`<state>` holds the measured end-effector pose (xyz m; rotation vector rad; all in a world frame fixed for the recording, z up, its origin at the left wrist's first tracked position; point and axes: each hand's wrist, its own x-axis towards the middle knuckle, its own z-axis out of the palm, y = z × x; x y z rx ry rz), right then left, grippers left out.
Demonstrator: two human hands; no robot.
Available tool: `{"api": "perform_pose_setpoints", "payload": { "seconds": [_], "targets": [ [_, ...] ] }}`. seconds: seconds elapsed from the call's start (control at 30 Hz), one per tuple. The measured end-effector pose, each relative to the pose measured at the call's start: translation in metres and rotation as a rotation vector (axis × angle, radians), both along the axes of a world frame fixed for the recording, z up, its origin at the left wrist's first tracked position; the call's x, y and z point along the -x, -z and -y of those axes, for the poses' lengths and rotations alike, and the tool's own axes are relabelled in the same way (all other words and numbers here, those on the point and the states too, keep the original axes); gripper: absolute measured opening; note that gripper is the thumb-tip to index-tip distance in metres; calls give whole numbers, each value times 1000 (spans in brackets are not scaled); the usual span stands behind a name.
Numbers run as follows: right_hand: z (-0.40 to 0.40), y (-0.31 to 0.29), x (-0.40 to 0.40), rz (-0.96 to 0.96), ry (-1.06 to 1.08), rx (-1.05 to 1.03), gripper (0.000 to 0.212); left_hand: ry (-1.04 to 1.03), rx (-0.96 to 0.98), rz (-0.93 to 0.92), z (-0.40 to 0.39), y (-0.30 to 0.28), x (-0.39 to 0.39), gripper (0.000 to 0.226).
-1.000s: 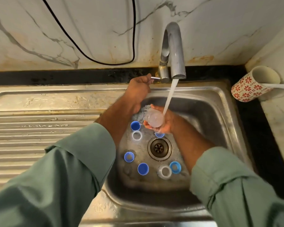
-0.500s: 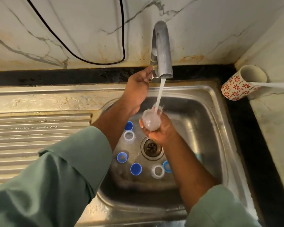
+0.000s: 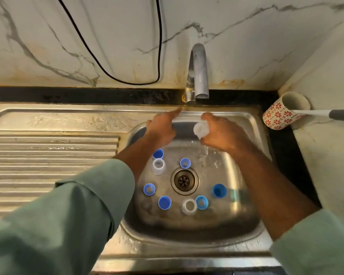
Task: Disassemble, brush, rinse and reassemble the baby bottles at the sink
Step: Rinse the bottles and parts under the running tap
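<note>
My right hand (image 3: 220,133) grips a clear baby bottle (image 3: 201,130) over the back of the steel sink (image 3: 246,155), its mouth turned toward me and water spilling out below it. My left hand (image 3: 161,127) hovers over the basin's back left with the forefinger stretched toward the tap (image 3: 197,76); it holds nothing. No water runs from the tap. On the basin floor around the drain (image 3: 184,181) lie several blue caps and rings (image 3: 164,202) and two clear bottle parts (image 3: 158,165).
A ribbed steel draining board (image 3: 48,155) lies to the left. A red-flowered cup (image 3: 282,114) lies tipped on the counter at the right with a white, grey-handled brush (image 3: 326,113) sticking out of it. A black cable (image 3: 107,68) hangs on the marble wall.
The water stream has stopped. My left hand has come off the tap lever and moved down over the basin. My right hand has lifted the bottle back and to the right, tipping water out.
</note>
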<state>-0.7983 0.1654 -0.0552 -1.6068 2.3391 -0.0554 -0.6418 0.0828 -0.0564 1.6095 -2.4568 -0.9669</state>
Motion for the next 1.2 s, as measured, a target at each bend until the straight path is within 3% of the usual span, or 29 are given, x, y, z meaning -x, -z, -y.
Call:
{"api": "perform_pose_setpoints", "payload": {
  "seconds": [0.03,0.13,0.17,0.27,0.3,0.37,0.4,0.47,0.5,0.57,0.6,0.63,0.7,0.73,0.8,0.83,1.0,1.2],
  "targets": [
    [-7,8,-7,20,17,23,57,-9,19,76,-6,4,-10,73],
    [-32,51,-30,55,-47,-361,46,61,59,275,-22,23,-44,67],
    [-35,55,-32,52,-13,-345,42,75,74,323,-27,29,-58,66],
    [-25,47,-31,59,154,52,41,52,118,358,-31,35,-98,59],
    [-24,43,-37,64,137,15,43,39,130,339,-34,33,-113,57],
    [-22,33,-52,34,92,-255,41,6,183,294,-37,29,-137,57],
    [-17,26,-59,48,120,-239,38,-17,200,291,-37,27,-150,59],
    [4,-1,-76,241,255,-33,34,-66,201,334,-34,25,-180,66],
    [12,-12,-86,447,292,45,33,-71,184,373,-34,23,-195,68],
    [23,-34,-115,924,390,-25,29,-48,146,461,-30,19,-228,72],
    [28,-41,-129,1060,386,-106,30,-52,114,495,-27,18,-241,76],
    [34,-46,-145,1065,306,-178,35,-61,77,514,-22,19,-256,84],
    [51,-48,-174,833,15,-251,55,-38,6,532,-15,23,-280,99],
    [59,-50,-190,607,-181,-258,64,-13,-24,525,-12,27,-288,105],
    [76,-46,-225,234,-471,-184,63,23,-77,478,-8,36,-303,112],
    [84,-43,-240,151,-545,-167,58,29,-101,447,-5,39,-307,114],
    [115,-39,-288,15,-636,-170,51,11,-107,381,-2,51,-315,114],
    [125,-34,-302,19,-588,-138,42,20,-122,378,1,52,-315,116]
  ]
}}
